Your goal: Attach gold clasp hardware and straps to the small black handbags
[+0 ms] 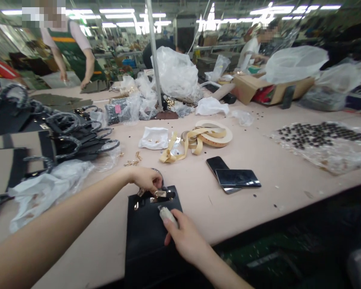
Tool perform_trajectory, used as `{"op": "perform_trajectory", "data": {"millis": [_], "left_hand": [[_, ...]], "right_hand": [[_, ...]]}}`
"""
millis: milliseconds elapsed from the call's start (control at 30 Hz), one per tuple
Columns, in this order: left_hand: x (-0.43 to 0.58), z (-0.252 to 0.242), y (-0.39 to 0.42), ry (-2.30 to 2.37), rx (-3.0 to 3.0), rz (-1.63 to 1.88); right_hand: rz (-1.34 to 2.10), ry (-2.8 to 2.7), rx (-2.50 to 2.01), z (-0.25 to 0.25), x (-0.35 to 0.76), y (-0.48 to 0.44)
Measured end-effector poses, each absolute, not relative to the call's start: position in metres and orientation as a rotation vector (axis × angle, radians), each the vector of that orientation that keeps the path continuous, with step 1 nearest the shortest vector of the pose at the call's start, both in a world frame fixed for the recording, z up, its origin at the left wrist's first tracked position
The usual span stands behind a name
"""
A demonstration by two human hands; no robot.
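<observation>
A black handbag [147, 237] lies flat on the table in front of me, with gold metal fittings along its top edge. My left hand [147, 179] is at that edge, its fingers closed at a gold metal clasp [160, 194]; a braided handle curves up behind them. My right hand [186, 237] is wrapped around a short tool [168, 217] with a whitish, wrapped-looking handle. Its tip points at the bag just below the clasp, and its exact kind is unclear. Small gold fittings [134, 161] lie loose beyond my left wrist.
Two phones [237, 178] overlap on the right. Behind are yellow tape rolls [216, 134] and a white cloth [153, 138]. Dark small parts [321, 134] cover plastic at right. Stacked bags [63, 132] fill the left. A metal pole [154, 52] rises mid-table; co-workers stand beyond.
</observation>
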State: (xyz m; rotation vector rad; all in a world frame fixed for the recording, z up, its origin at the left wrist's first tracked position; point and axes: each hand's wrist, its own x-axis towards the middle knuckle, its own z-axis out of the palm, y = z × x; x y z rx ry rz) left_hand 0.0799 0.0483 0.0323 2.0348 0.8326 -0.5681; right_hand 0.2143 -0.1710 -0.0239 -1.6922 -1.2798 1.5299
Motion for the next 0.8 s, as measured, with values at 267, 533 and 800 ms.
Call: {"op": "perform_trajectory", "data": {"millis": [267,533,800], "left_hand": [[0.051,0.022,0.039,0.859,1.918,-0.602],[0.046,0.013,0.031,1.01,1.874,-0.623],[0.06,0.042,0.01,1.11,2.015,-0.553]], "right_hand": [[1.095,-1.419,-1.498,-0.018,0.21,-0.155],[0.855,-1.592,-1.694,-0.01,0.204,-0.174],[0.953,-1.641,-1.736,0.006,0.19,-0.184]]}}
